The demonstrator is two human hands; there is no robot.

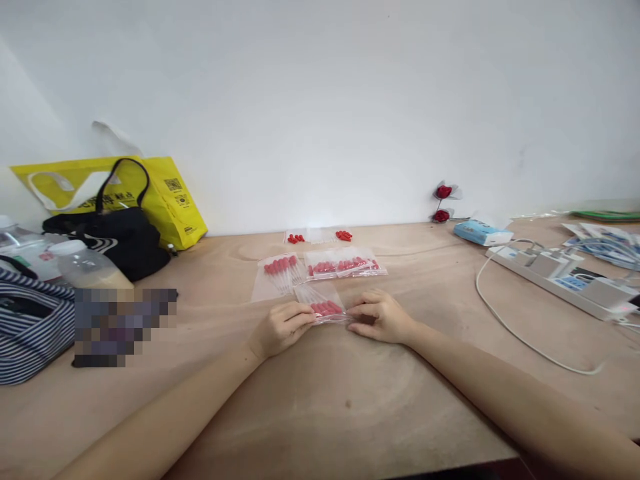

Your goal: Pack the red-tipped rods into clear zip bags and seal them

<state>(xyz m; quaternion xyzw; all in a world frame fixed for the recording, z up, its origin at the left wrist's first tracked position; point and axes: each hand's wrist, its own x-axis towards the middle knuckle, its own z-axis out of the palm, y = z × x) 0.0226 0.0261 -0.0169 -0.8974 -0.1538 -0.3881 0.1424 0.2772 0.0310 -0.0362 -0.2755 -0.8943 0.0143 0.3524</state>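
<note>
Between my hands lies a clear zip bag (320,297) of thin white sticks with red tips, its zip edge facing me. My left hand (283,327) pinches the left corner of that edge between thumb and fingers. At the right corner, my right hand (380,316) has its thumb and fingers closed on the plastic. Just beyond are a clear bag of red-tipped sticks (280,270) fanned out at the left and more filled clear bags (345,263) at the right. Farther back, small clusters of red tips (344,235) show in clear bags near the wall.
At the left stand a yellow bag (185,207), a black bag (133,237), a plastic bottle (90,267) and a striped bag (37,327). On the right are a tissue pack (481,232), red artificial roses (442,215) and a power strip (565,287) with a trailing white cable (525,355).
</note>
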